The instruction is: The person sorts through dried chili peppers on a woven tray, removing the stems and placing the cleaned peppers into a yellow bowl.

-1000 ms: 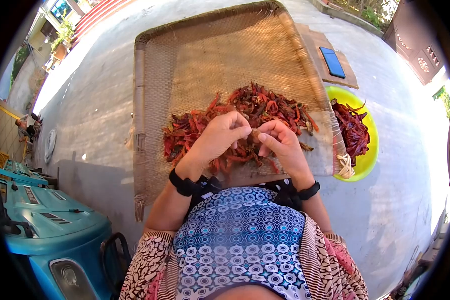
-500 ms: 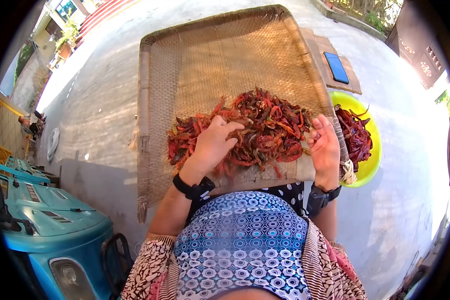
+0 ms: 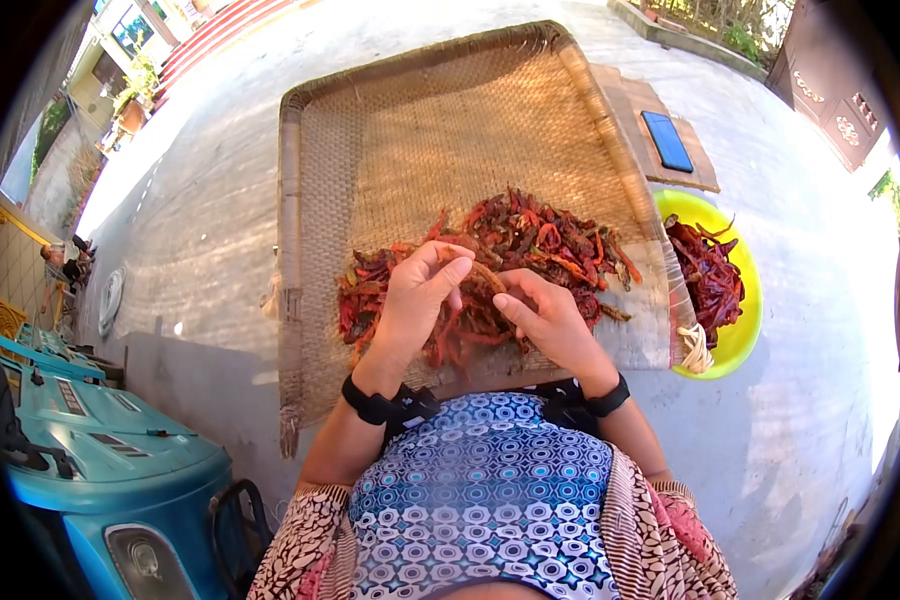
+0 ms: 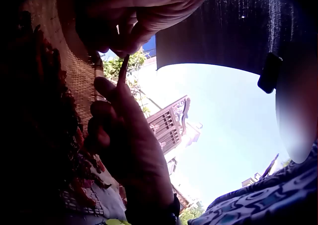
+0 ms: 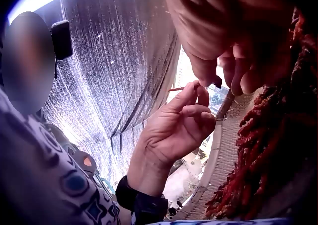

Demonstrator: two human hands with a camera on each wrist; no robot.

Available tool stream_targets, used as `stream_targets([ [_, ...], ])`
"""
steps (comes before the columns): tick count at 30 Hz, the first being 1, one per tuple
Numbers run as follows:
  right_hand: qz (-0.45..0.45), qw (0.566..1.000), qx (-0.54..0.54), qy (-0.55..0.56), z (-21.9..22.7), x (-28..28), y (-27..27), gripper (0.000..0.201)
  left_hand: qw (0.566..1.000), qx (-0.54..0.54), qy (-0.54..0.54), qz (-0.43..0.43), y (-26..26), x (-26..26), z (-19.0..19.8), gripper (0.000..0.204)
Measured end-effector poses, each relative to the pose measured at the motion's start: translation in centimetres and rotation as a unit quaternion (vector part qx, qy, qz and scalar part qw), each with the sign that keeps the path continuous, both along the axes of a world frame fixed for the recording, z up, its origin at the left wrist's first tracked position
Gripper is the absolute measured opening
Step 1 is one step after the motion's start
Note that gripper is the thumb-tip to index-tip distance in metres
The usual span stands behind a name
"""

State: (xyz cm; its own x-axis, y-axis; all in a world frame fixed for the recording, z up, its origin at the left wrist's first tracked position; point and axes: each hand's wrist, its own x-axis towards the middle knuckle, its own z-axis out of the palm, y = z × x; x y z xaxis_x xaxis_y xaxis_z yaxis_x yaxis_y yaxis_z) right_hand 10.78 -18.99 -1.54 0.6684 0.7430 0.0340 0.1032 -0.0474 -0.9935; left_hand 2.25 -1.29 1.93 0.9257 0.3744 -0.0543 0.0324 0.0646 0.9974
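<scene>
Over the pile of dried red chilies (image 3: 530, 235), both hands meet close together. The left hand (image 3: 415, 305) pinches a dried chili (image 3: 486, 276) between thumb and fingers. From the other side, the right hand (image 3: 555, 322) pinches the same chili with thumb and forefinger. In the left wrist view, a thin dark stretch of the chili (image 4: 123, 68) spans the two sets of fingertips. A dark end of the chili (image 5: 217, 82) shows at the right fingers in the right wrist view. The pile lies on the near half of a large woven tray (image 3: 430, 130).
A yellow-green bowl (image 3: 745, 330) with dark red chilies (image 3: 708, 275) stands right of the tray. Behind it, a blue phone (image 3: 667, 141) lies on cardboard (image 3: 625, 95). A teal vehicle (image 3: 120, 440) stands at the near left. Farther left, a person (image 3: 62, 262) is on the concrete.
One second ago the hands were together; half a second ago the right hand was at the tray's right edge, the left over the pile. Now they have met again at a chili.
</scene>
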Motion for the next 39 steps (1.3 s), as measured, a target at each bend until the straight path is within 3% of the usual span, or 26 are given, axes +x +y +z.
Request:
stream_targets([
  [3, 0.019, 0.998, -0.005, 0.06, -0.3, 0.1, -0.3, 0.02, 0.997, -0.08, 0.002, -0.021, 0.0, 0.1, -0.7, 0.017],
  [4, 0.018, 0.995, -0.005, 0.093, 0.1, 0.3, -0.6, 0.021, 0.998, -0.053, 0.006, -0.034, 0.2, 0.0, -0.9, 0.021],
  [7, -0.062, 0.984, 0.066, 0.153, -0.3, 1.6, -1.9, 0.023, 0.977, 0.211, 0.033, 0.017, 0.8, 0.1, -1.8, 0.025],
  [8, -0.103, 0.977, 0.105, 0.155, -0.7, 2.5, -2.6, 0.024, 0.938, 0.341, 0.05, 0.021, 1.2, -0.1, -1.6, 0.024],
  [9, -0.143, 0.967, 0.143, 0.156, -0.9, 3.4, -3.3, 0.025, 0.917, 0.391, 0.075, 0.029, 1.1, -0.1, -1.6, 0.024],
  [11, -0.203, 0.871, 0.346, 0.284, -1.2, 5.0, -4.9, 0.031, 0.863, 0.487, 0.126, 0.043, 0.9, -0.1, -1.9, 0.024],
  [12, -0.236, 0.838, 0.388, 0.302, -0.8, 5.7, -5.6, 0.034, 0.872, 0.469, 0.141, 0.025, 0.9, -0.1, -2.0, 0.022],
  [13, -0.225, 0.814, 0.425, 0.325, -0.8, 6.5, -6.4, 0.036, 0.875, 0.462, 0.143, 0.018, 1.0, 0.0, -2.4, 0.022],
  [15, -0.222, 0.806, 0.413, 0.36, -0.8, 6.6, -7.1, 0.037, 0.882, 0.449, 0.145, 0.004, 0.9, 0.1, -2.9, 0.02],
  [18, -0.199, 0.881, 0.305, 0.303, -2.2, 5.2, -6.5, 0.034, 0.879, 0.464, 0.106, 0.028, 0.7, 0.1, -2.6, 0.015],
  [21, -0.125, 0.972, 0.152, 0.124, -1.9, 3.3, -4.4, 0.029, 0.885, 0.456, 0.086, 0.028, 0.2, -0.2, -1.3, 0.015],
  [25, -0.063, 0.997, 0.027, -0.021, -0.8, 1.3, -1.8, 0.033, 0.903, 0.426, 0.049, -0.011, 0.0, -0.8, 0.2, 0.016],
  [27, -0.069, 0.993, 0.016, -0.094, -1.1, 0.8, -1.0, 0.027, 0.933, 0.352, 0.061, -0.047, 0.0, -0.9, 0.6, 0.017],
  [31, -0.046, 0.998, -0.038, -0.03, -0.8, 0.6, -1.2, 0.018, 0.978, 0.166, 0.082, -0.094, -0.2, -0.9, 0.9, 0.017],
  [33, -0.037, 0.997, -0.069, 0.004, 0.0, 0.6, -1.7, 0.018, 0.978, 0.195, 0.054, -0.05, -0.2, -0.5, 0.4, 0.018],
  [35, -0.082, 0.993, -0.021, 0.077, -0.4, 1.5, -2.2, 0.02, 0.963, 0.266, 0.038, -0.018, 0.5, -0.1, -0.2, 0.02],
  [37, -0.111, 0.985, 0.063, 0.118, -0.3, 3.0, -3.9, 0.023, 0.925, 0.378, 0.036, 0.005, 2.0, 0.6, -0.8, 0.024],
  [39, -0.193, 0.932, 0.21, 0.223, -0.2, 4.3, -5.1, 0.027, 0.896, 0.442, 0.04, 0.013, 3.3, 1.8, -2.1, 0.024],
])
